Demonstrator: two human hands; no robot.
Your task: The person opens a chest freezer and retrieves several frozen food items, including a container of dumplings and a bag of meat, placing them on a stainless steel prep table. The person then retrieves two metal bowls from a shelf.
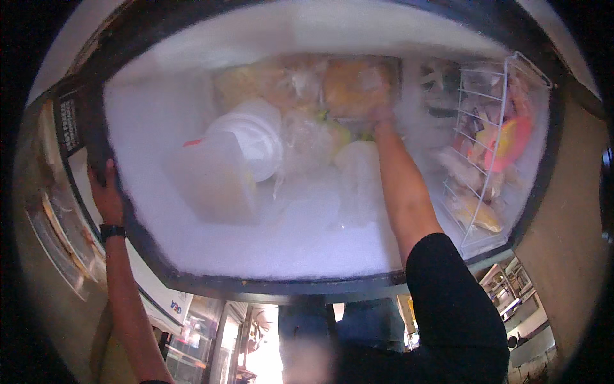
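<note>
My left hand [106,195] rests on the dark left rim [116,176] of a frosted chest freezer, fingers extended and apart. My right arm reaches deep inside, and my right hand [382,112] is at an orange-brown bagged package [352,86] at the back; haze hides whether the fingers grip it. To its left are more pale bags [246,83] and a clear wrapped bundle [300,147]. A white round tub [256,147] lies behind a translucent container [211,189] with a red mark. A whitish, blurred item [355,182] is beside my right forearm.
A white wire basket [486,109] at the right holds assorted bags and a pink item [515,141]. A white panel [163,294] runs outside the left rim. My legs [307,323] show below the front edge, with metal shelving [502,291] at the lower right.
</note>
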